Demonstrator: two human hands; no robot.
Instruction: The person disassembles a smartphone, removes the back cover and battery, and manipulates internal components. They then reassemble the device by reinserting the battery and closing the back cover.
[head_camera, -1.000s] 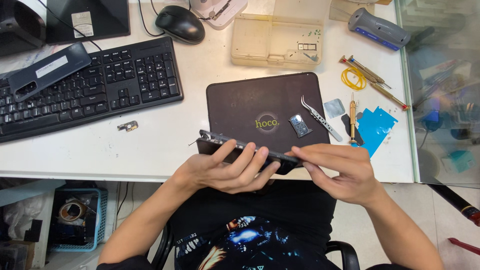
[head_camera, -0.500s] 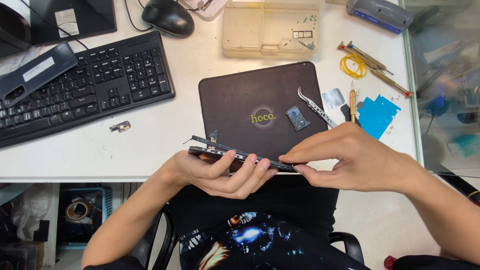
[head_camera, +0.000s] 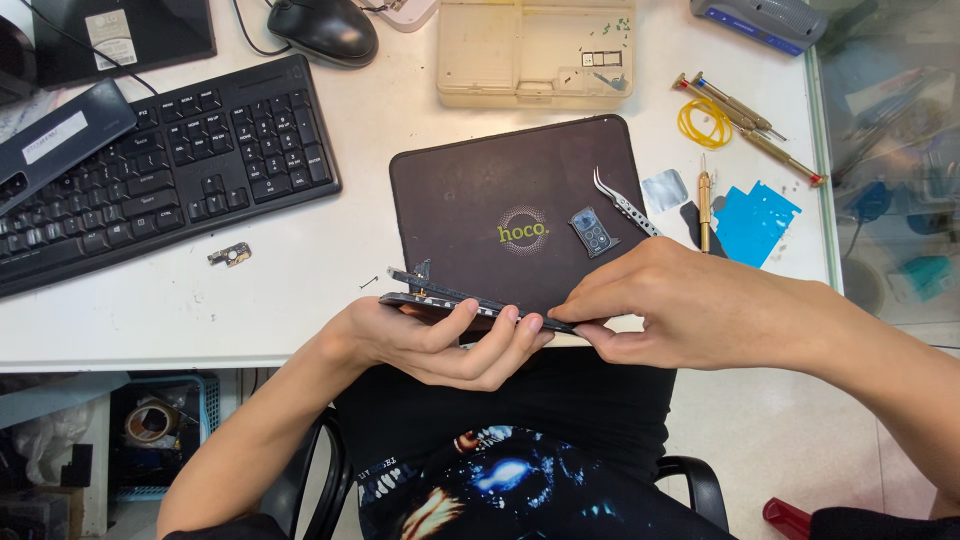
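Phone (head_camera: 440, 297) lies edge-on, long axis left-right, between left hand (head_camera: 440, 345) and right hand (head_camera: 680, 305).

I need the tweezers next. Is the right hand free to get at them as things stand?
Probably not at once: the right hand pinches the phone edge. The tweezers lie uncovered on the mat just beyond it.

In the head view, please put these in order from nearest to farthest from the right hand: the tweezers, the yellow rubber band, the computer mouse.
From the right hand:
1. The tweezers, just above the hand, on the right edge of the dark mat.
2. The yellow rubber band, farther up and to the right, beside the screwdrivers.
3. The computer mouse, far up and to the left, at the top edge.
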